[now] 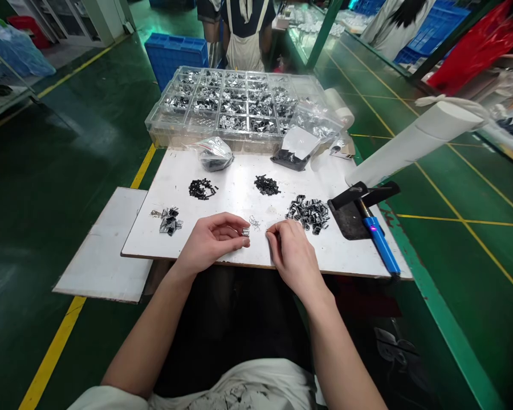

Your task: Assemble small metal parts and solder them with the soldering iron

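Observation:
Near the front edge of the white board (235, 202), my left hand (214, 239) pinches a small metal part (245, 232) between thumb and fingertips. My right hand (291, 250) is just right of it, thumb and fingers pressed together; whatever it may hold is too small to make out. A few tiny wire-like pieces (254, 222) lie between the hands. Beyond my right hand is a pile of black and silver parts (308, 213). Two piles of small black pieces (202, 189), (267, 184) lie farther back. A smaller heap of metal parts (170, 221) sits at the left.
A clear compartment box (183, 125) of metal parts stands at the back, with plastic bags (216, 154) before it. At the right are a blue-handled tool (380, 245), a black holder (348, 219) and a white roll (419, 142). A person (245, 37) stands beyond.

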{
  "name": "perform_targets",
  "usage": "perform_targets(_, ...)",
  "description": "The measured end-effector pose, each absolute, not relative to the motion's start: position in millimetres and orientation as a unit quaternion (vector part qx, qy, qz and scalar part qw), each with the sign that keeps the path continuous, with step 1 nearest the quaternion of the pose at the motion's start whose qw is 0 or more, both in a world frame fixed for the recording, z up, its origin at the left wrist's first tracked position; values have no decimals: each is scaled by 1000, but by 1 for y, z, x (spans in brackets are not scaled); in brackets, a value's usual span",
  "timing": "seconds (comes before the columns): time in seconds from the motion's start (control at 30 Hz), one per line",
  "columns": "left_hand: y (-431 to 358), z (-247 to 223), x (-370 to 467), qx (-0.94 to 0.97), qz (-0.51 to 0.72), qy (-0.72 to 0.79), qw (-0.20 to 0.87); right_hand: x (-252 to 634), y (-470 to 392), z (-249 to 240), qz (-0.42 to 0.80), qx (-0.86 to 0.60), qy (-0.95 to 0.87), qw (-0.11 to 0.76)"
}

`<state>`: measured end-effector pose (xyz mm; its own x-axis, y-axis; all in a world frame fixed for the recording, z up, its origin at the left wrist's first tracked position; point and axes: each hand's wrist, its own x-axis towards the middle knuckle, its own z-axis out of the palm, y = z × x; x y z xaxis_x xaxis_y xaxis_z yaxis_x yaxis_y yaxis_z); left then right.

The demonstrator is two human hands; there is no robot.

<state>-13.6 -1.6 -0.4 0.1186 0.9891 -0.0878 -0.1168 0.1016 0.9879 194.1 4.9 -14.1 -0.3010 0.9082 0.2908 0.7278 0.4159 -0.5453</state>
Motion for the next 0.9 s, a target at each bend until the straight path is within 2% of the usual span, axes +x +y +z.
perform_targets(0.17,-2,-1,-14,476,473,465,577,191,-4,-14,338,-481,-693,417)
perform_targets(0.3,-3,-1,-13,483,469,468,572,179,-7,-12,425,-464,-616,473)
perform_targets(0.43,-4,0,-12,493,461,475,564,174,-4,-11,481,-448,-577,485)
perform_targets(0.9,-5,-1,-9,555,450,480,509,177,0,-7,521,-427,-565,477)
